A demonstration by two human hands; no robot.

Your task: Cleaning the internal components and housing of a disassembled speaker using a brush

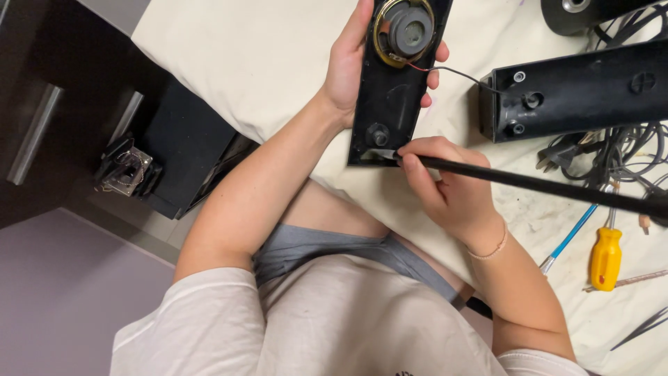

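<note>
My left hand (348,66) grips a long black speaker panel (390,104) from behind, holding it tilted above a cream cloth. A round speaker driver (405,29) with a brass-coloured rim sits in the panel's upper part. My right hand (449,191) is closed around a long black screwdriver (543,184), its tip set at the panel's lower corner. Thin red and black wires (445,69) run from the driver to a black speaker housing (577,90) lying at the right.
A yellow-handled screwdriver (607,257), a blue-handled tool (570,237) and tangled grey cables (626,150) lie on the cloth (243,49) at the right. A black box with a metal part (132,170) stands beside dark drawers (42,118) at the left.
</note>
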